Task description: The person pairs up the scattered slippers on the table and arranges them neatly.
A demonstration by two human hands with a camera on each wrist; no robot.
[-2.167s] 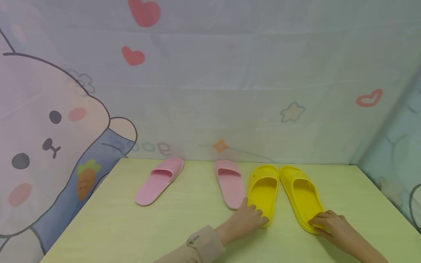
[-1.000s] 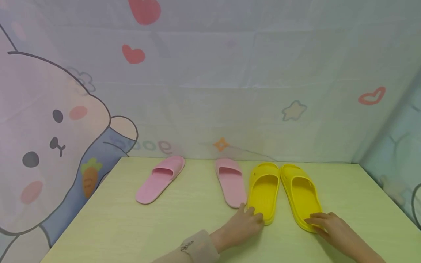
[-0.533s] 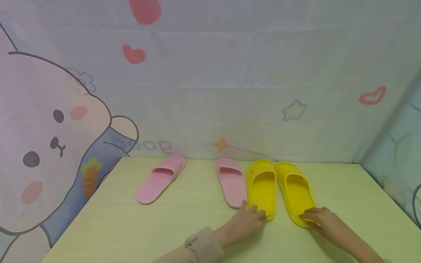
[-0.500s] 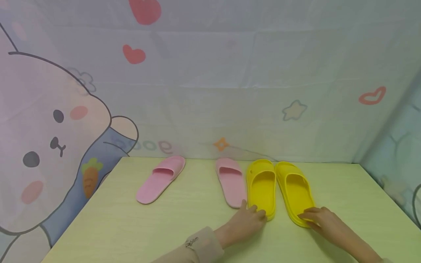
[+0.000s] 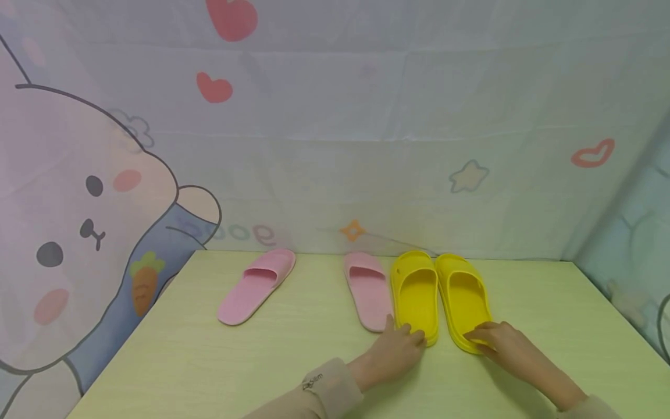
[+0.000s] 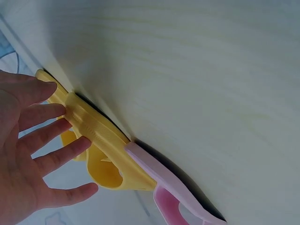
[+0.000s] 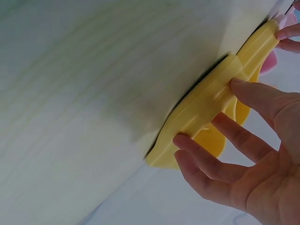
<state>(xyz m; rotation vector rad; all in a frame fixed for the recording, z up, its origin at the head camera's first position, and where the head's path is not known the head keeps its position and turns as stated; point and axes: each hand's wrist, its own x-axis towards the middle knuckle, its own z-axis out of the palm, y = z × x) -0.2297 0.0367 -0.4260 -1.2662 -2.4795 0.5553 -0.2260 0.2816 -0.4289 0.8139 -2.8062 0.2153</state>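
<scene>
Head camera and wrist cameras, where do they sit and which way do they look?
Head: on the person's head, facing forward and down at smooth yellow backless slippers and flat pink backless slippers; left hand, right hand and beige sleeves show.
Left wrist: on that wrist, facing the left hand, yellow slippers and one pink slipper.
Right wrist: on that wrist, facing the right hand and yellow slippers; left fingertips peek in at the edge.
Shared: both wrist views show both yellow slippers.

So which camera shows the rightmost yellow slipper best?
The head view: the rightmost yellow slipper shows nearly whole from above. Right wrist: heel close up, partly behind the right hand. Left wrist: bits beyond the other yellow slipper.
</scene>
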